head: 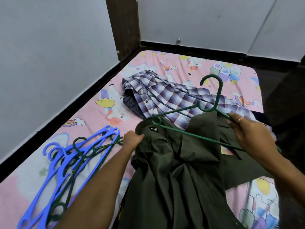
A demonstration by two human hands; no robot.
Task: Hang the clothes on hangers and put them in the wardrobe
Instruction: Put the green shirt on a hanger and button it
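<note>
A person leans over a bed (pixel 165 63) covered with a pink cartoon-print sheet, both bare arms reaching forward. The right hand (pixel 250 134) grips a green hanger (pixel 189 134) at its right end, fingers curled round the sloping arm and the lower bar there, a ring showing on one finger; the hook stands up and away from the person, and the hanger hovers just above an olive-green shirt (pixel 173 171). That shirt lies spread on the bed in front of the person, collar end farthest away, a small black label showing inside the neck. The left hand (pixel 132 139) pinches the shirt's fabric at the left side of the collar, fingers bunched on the cloth. Beyond the olive shirt a purple-and-white checked shirt (pixel 165 95) lies crumpled on the sheet, partly under the olive one. To the left, a loose pile of blue and dark green hangers (pixel 69 164) rests on the bed, near the left forearm
</note>
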